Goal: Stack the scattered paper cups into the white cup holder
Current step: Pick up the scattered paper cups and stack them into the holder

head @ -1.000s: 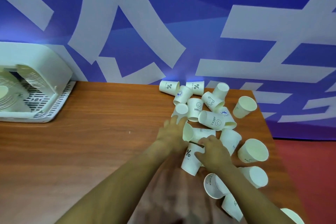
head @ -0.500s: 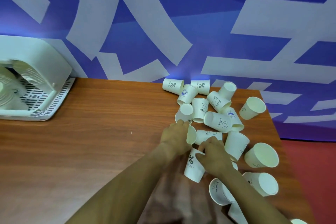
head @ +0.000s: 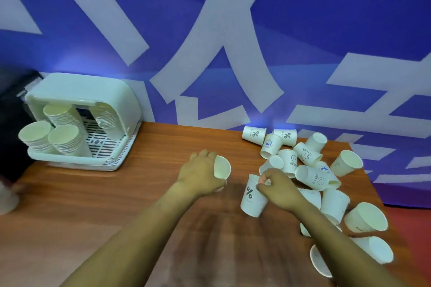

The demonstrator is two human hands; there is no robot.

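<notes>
Lighting: even, cool, bluish indoor light; moderate brightness. Glare: pale violet-white bloom where the backdrop (head: 233,30) meets the table (head: 116,205), at 12 to 1 o'clock. Shadows: soft, smeared on the table below the forearms, 6 o'clock. Blur: edges at 9 o'clock. Distortion: wide-angle bowing of lines.

Four cup stacks (head: 67,144), one holder (head: 79,91)

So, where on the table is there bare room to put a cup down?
The bare wood between the white cup holder and the left hand is free, and also the near-left part of the table. It is crowded on the right: the scattered paper cups lie touching each other beside the right hand.
</notes>
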